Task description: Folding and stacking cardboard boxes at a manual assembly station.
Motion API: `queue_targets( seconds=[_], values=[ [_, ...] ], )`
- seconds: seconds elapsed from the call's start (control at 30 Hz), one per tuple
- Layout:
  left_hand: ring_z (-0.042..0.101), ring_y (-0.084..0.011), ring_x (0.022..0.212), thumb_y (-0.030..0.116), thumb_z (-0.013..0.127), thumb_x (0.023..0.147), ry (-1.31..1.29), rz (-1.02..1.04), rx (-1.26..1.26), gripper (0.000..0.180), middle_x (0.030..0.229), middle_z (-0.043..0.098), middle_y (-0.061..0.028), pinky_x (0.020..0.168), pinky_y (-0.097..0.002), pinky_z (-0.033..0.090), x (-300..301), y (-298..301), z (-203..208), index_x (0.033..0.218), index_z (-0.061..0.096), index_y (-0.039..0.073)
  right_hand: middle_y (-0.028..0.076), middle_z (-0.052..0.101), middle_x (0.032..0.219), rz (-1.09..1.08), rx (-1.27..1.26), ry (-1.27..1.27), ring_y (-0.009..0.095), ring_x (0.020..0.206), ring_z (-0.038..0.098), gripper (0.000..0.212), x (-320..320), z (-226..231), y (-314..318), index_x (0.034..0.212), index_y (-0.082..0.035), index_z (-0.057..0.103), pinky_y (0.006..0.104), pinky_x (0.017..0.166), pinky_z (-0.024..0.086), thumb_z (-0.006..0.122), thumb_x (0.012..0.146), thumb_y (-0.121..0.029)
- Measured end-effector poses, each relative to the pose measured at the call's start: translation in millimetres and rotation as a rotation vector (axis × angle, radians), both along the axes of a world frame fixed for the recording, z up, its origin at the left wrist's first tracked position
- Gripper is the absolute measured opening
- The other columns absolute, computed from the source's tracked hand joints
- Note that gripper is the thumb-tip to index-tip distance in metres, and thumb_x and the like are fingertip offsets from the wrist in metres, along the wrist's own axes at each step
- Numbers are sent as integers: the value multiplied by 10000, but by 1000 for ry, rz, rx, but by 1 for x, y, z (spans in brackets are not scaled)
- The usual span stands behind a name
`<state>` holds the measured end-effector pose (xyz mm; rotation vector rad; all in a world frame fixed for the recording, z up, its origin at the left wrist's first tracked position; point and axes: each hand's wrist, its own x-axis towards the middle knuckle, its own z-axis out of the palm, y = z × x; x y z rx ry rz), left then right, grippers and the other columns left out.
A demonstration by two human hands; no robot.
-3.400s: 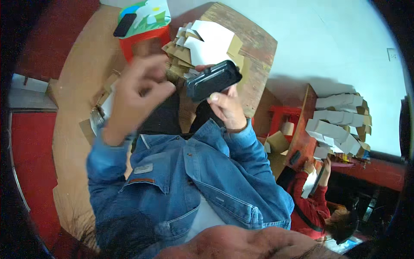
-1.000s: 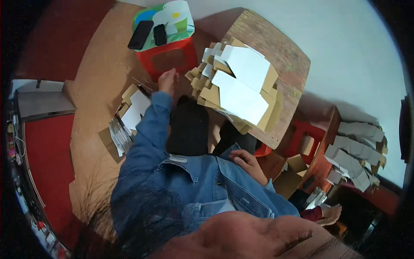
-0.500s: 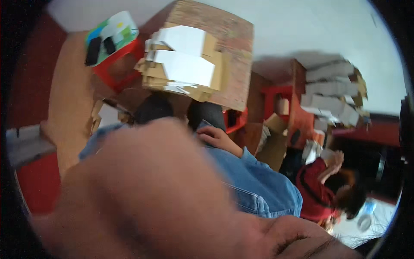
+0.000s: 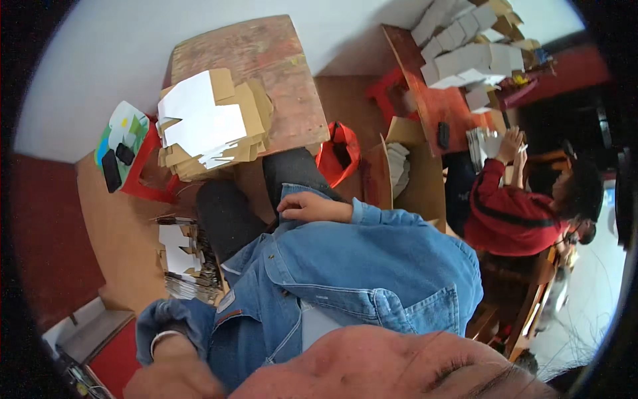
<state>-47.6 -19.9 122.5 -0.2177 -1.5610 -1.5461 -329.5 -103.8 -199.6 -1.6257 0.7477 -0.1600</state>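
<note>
My left hand (image 4: pixel 174 378) is at the lower left, close to the camera and smeared by motion; its fingers cannot be made out. A pale band circles that wrist below the denim cuff. My right hand (image 4: pixel 312 207) rests on my thigh, over the denim hem, fingers loosely laid down and holding nothing. Beyond my knees, a pile of flat cardboard box blanks (image 4: pixel 203 123), white on one face and brown on the other, lies on the near part of a worn wooden table (image 4: pixel 266 56). Neither hand touches the pile.
A red stool (image 4: pixel 143 176) with a patterned top bears two dark objects. More stacked blanks (image 4: pixel 183 249) stand on the floor by my leg. To the right are a red bag (image 4: pixel 340 156), an open carton (image 4: pixel 425 179) and a co-worker (image 4: pixel 512 213) handling card pieces near white boxes (image 4: pixel 472 63).
My left hand has dropped from in front of the camera to the lower left. The view has swung, so the table now appears further left. My right hand stays on my thigh.
</note>
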Motion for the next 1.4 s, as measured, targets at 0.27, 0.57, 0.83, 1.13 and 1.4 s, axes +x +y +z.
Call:
queue_targets(
  seconds=[0.27, 0.57, 0.83, 1.13, 1.4],
  values=[
    [646, -242, 795, 280, 651, 961, -106, 93, -76, 266, 848, 633, -82, 612, -353, 528, -24, -17, -5, 920, 670, 17, 148, 734, 1113, -48, -9, -104, 301, 1042, 700, 313, -9, -29, 9, 1151, -67, 712, 414, 909, 543, 666, 952, -303],
    [647, -238, 780, 257, 710, 918, -847, 1313, -635, 223, 848, 645, -84, 641, -360, 521, -62, -10, -44, 932, 694, 36, 135, 741, 1053, -31, -59, -186, 263, 978, 714, 285, -15, -62, 7, 1155, -46, 694, 379, 860, 551, 658, 968, -257],
    [670, -254, 801, 189, 779, 855, -1269, 1520, -859, 244, 903, 680, -110, 699, -386, 528, -129, 1, -76, 1031, 720, 30, 134, 737, 914, -8, -16, -209, 233, 758, 733, 256, -30, -80, -24, 1143, -33, 680, 380, 676, 583, 617, 976, -217],
    [661, -366, 1032, 191, 779, 865, -1712, 904, -172, 418, 1142, 699, -160, 904, -431, 528, -154, -56, -134, 1242, 672, 47, 139, 723, 869, -145, 120, -240, 246, 650, 702, 221, -59, -63, -26, 1141, -33, 666, 398, 596, 559, 634, 959, -153],
    [694, -414, 1004, 293, 747, 845, -1862, 1068, 382, 397, 1028, 722, -256, 885, -474, 544, 90, -42, -355, 1124, 711, 12, 258, 569, 1313, -1016, -518, -42, 418, 1236, 529, 657, -91, -75, -117, 1352, 29, 518, 483, 1092, 405, 778, 860, -320]
  ],
)
